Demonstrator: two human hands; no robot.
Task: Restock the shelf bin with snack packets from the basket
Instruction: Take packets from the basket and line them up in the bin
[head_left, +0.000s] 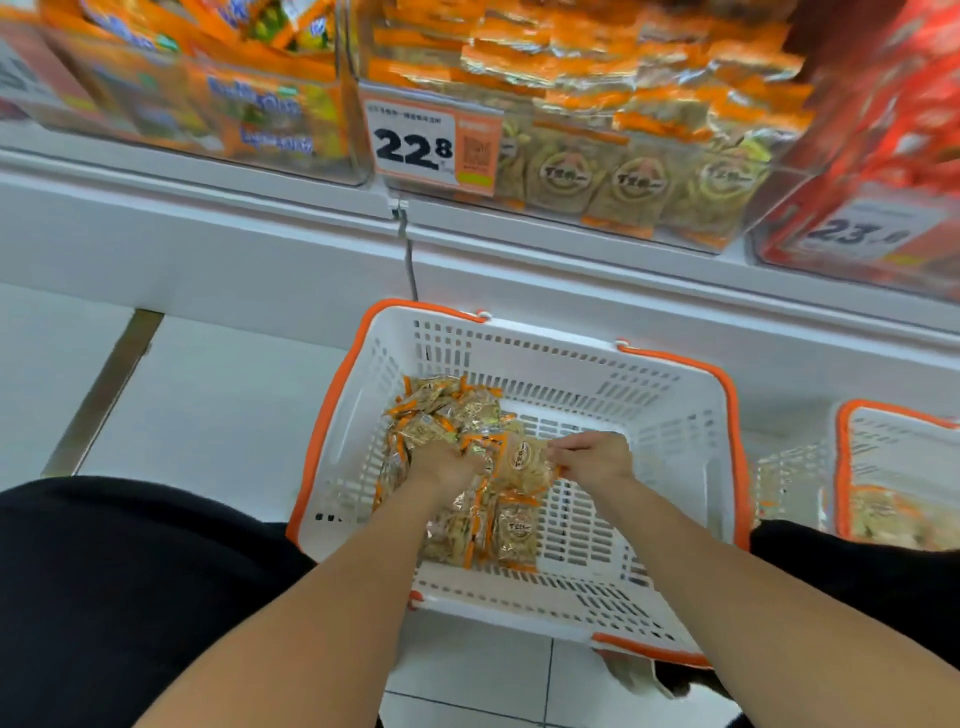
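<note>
Restocking under way, packets gathered low in the basket.

Shelf bin (597, 171) overhead, clear-fronted and already well stocked with tan, orange-edged packs; white orange-rimmed basket (675, 415) on the floor below it, snack packets (447, 410) heaped in its left half. Left hand (441, 465) curled down into the heap, gripping packets; right hand (589, 457) pinching the edge of one packet (524, 460) lifted between the two hands. Best to bunch several flat in one grasp, seals aligned, then lift straight up clear of the rim and lay them face-out on the bin's top layer. Price tag (434, 140) on the bin front reading "22.8" beside a QR code; neighbouring tag (857, 231) starting "23", rest blurred; round packet logo characters too small to read.
</note>
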